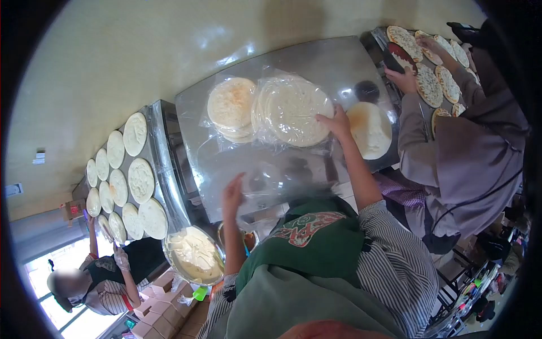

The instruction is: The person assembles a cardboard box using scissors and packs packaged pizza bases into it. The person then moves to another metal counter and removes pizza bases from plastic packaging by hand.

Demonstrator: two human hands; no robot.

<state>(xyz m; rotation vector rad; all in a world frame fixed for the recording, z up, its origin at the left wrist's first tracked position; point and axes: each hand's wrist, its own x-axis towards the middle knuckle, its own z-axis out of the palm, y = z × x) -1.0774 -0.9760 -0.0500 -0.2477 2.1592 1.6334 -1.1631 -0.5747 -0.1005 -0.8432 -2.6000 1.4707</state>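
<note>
My right hand (337, 123) is at the right edge of a clear plastic bag of pale round pizza bases (296, 110). Its thumb lies over the top of the bag and its fingers are along the side. Nearer to me, my left hand (232, 195) is raised over the table's front edge, smeared by motion, so its grip is unclear. A second bagged stack of bases (230, 104), browned on top, lies directly left of the first. On the right rests a single large base (370, 131), partly browned. Loose clear plastic is blurred between my arms.
The steel table (217, 181) meets the wall. At left, a tray (161, 195) carries several bases beside a co-worker (107, 282); a bowl of creamy spread (195, 254) stands near. At right, another co-worker (451, 147) holds a dark container (401, 59) over topped pizzas (429, 85). Cardboard boxes (161, 308) sit below.
</note>
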